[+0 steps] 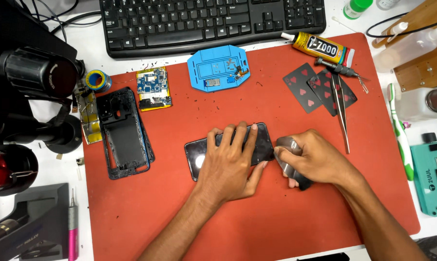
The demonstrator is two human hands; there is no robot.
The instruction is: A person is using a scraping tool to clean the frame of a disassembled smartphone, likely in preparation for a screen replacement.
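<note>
A black phone screen [199, 152] lies flat on the red work mat [257, 227], glass side up. My left hand [228, 162] presses down on it with spread fingers. My right hand [312, 157] grips a thin flexible metal blade [287, 164] and holds its edge against the right end of the screen. The blade bends under my fingers, and part of it is hidden in my palm.
A black phone frame [124, 133], a circuit board [153, 88] and a blue fixture plate [218, 68] lie at the mat's far side. Playing cards [303, 84], tweezers [343, 113], a screwdriver and a glue tube [320, 46] sit right. Keyboard behind, microscope [34, 72] left.
</note>
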